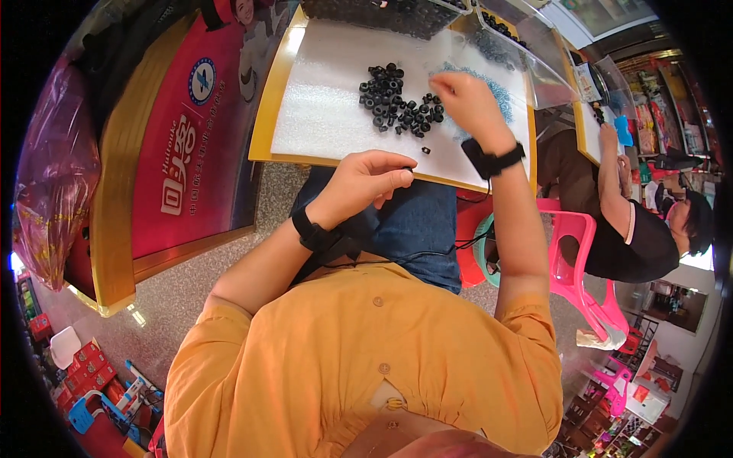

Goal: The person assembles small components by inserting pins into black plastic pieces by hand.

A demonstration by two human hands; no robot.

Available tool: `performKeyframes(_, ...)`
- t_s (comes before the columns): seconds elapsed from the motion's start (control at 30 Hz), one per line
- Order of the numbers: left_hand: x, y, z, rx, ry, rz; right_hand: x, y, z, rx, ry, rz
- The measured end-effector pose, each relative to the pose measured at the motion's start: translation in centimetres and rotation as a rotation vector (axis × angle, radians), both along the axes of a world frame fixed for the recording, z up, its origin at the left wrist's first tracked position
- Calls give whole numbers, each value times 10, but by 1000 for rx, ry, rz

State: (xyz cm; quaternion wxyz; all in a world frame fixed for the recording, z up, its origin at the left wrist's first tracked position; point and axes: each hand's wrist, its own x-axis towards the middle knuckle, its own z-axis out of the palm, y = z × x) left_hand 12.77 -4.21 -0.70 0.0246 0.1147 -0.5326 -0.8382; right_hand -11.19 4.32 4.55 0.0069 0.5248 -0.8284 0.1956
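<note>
Near the front edge of the white-padded table [313,114], my left hand [359,187] pinches a small black ring-like part [408,169] between thumb and forefinger. My right hand [472,105] hovers over the pad farther up, its thumb and fingers pressed together; whatever they hold, if anything, is too small to tell. Just left of it lies a loose pile of small black ring-like parts [382,90]. A single black part [425,150] sits apart from the pile, close to the front edge. Many tiny light-blue pieces [498,95] are scattered beside and behind my right hand.
A clear bin of black parts [382,17] stands at the table's back edge, with another clear container [504,38] to its right. Left is a pink-panelled counter [183,153]. A pink plastic chair [573,252] and a seated person in black [641,237] are to the right.
</note>
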Motion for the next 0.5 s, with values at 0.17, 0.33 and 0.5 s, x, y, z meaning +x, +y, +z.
performKeyframes(0.17, 0, -4, -3, 2, 35, 20, -53, -61, -34, -28, 338, 15)
performKeyframes(0.33, 1, -6, -1, -5, 29, 2, -62, -91, -42, 223, 462, -11)
performKeyframes(0.5, 0, -9, 1, 7, 51, 21, -66, -95, -47, 291, 443, -32)
